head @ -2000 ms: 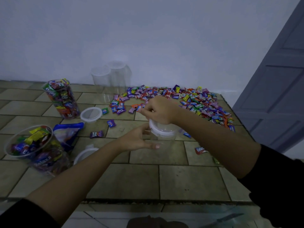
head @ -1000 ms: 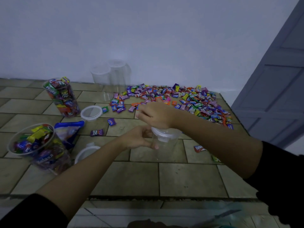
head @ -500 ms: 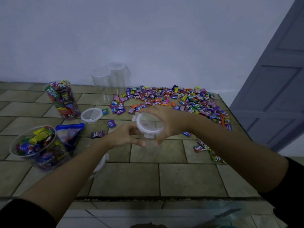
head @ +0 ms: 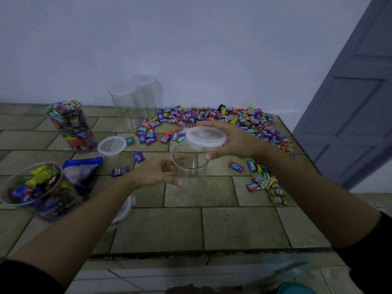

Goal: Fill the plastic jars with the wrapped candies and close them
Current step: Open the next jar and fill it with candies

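An empty clear plastic jar (head: 191, 166) stands open in the middle of the tiled counter, held at its left side by my left hand (head: 158, 171). My right hand (head: 235, 141) holds its white lid (head: 206, 137) just above and to the right of the jar's mouth. A wide spread of wrapped candies (head: 222, 120) lies behind, along the wall and down the right side. Two filled jars without lids stand at the left: one upright (head: 70, 126), one near the front left (head: 38, 192).
Two empty lidded jars (head: 133, 98) stand by the wall. A loose lid (head: 111, 146) lies left of centre, another lid (head: 124, 211) is partly hidden under my left forearm. A blue candy bag (head: 82, 169) lies at the left. The counter edge runs along the front; a grey door (head: 356, 102) stands at the right.
My right hand has taken the lid off the jar and lifted it up and to the right. The jar's mouth is now uncovered; my left hand still holds the jar.
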